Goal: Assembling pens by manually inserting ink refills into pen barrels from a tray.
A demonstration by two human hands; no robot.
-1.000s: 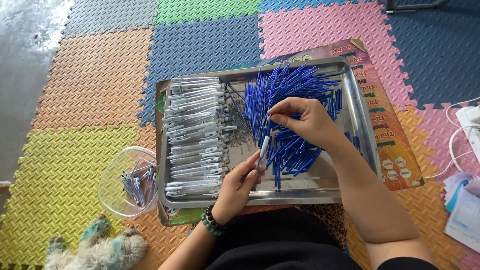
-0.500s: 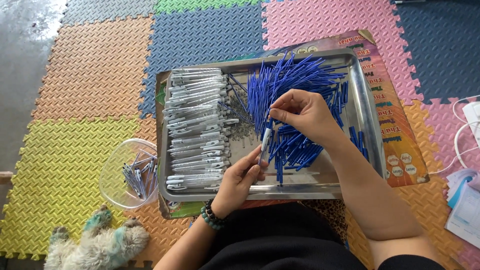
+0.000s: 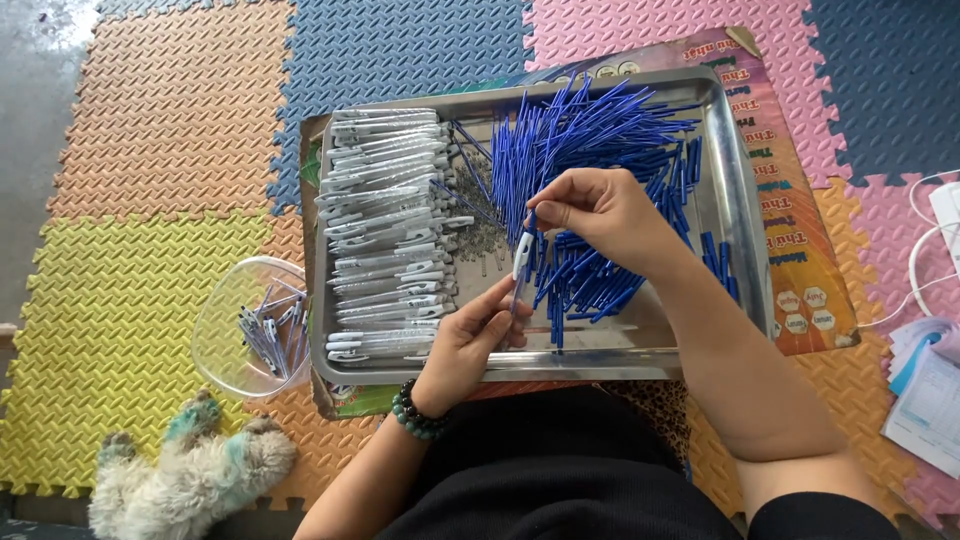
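Observation:
A metal tray (image 3: pixel 745 180) lies on foam floor mats. Its left side holds rows of white pen barrels (image 3: pixel 385 230); its right side holds a heap of blue ink refills (image 3: pixel 590 140), with small springs (image 3: pixel 480 235) between them. My left hand (image 3: pixel 470 340) grips the lower end of a white pen barrel (image 3: pixel 522 262) held upright over the tray. My right hand (image 3: pixel 600 215) pinches a blue refill at the top of that barrel.
A clear plastic bowl (image 3: pixel 215 330) with several finished pens sits left of the tray. A furry toy (image 3: pixel 190 470) lies at bottom left. A printed board (image 3: pixel 800 200) lies under the tray. Papers (image 3: pixel 925 390) and a white cable (image 3: pixel 925 245) are at the right.
Both hands stay over the tray's middle with the barrel and refill. My right hand has dropped slightly toward the top of the barrel.

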